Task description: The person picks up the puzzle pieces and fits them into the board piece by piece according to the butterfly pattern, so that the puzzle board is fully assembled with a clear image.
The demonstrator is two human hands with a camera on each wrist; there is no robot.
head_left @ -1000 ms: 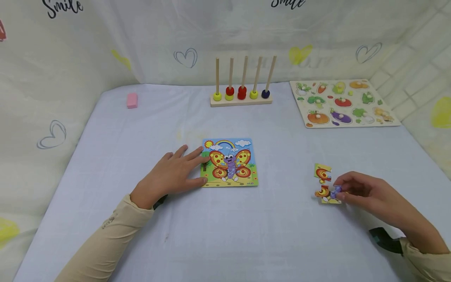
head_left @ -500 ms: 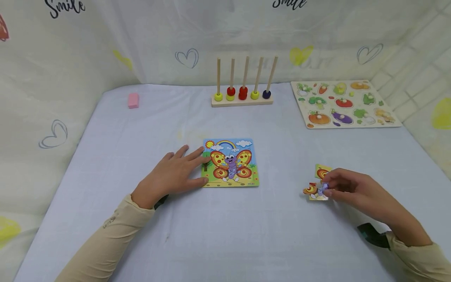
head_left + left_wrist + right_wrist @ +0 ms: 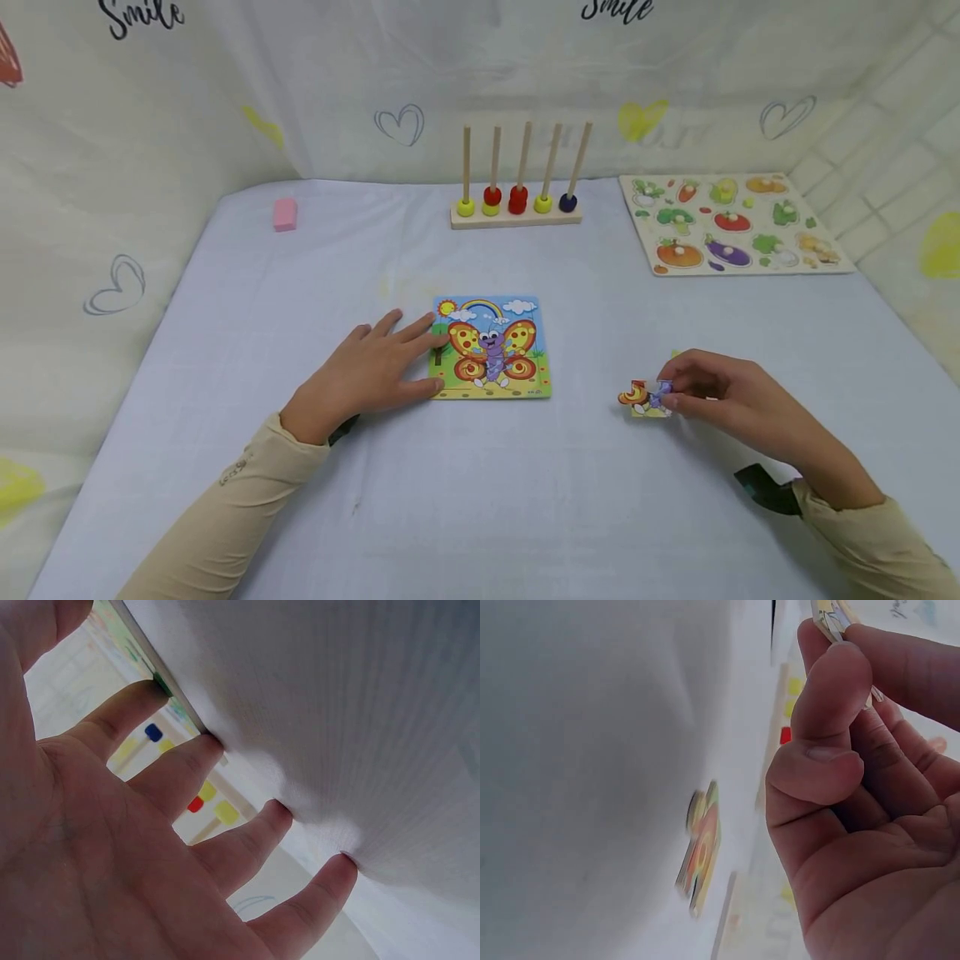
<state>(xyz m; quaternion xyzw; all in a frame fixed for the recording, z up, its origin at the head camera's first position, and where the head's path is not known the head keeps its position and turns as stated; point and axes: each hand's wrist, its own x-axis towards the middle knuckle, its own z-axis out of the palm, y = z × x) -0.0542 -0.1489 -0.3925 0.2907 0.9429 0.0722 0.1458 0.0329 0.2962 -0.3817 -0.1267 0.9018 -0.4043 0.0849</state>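
Note:
A square butterfly jigsaw puzzle [image 3: 493,354] lies flat in the middle of the white-covered table. My left hand [image 3: 360,375] rests with spread fingers at its left edge; in the left wrist view some fingertips touch the board and others press on the cloth. To the right, my right hand [image 3: 738,404] pinches a jigsaw piece [image 3: 645,400] between thumb and fingers, above the cloth. This piece shows an orange wing and a purple body part. Another jigsaw piece [image 3: 701,851] lies on the cloth in the right wrist view; the right hand hides most of it in the head view.
At the back stands a wooden bead counter [image 3: 516,218] with upright pegs and coloured beads. A vegetable peg puzzle board [image 3: 705,229] lies at the back right. On the far left is a pink block [image 3: 285,215]. A printed cloth backdrop [image 3: 450,67] rises behind the table.
My right hand has moved left with the pinched piece, away from the other piece and now covering it in the head view. The left hand has stayed on the puzzle.

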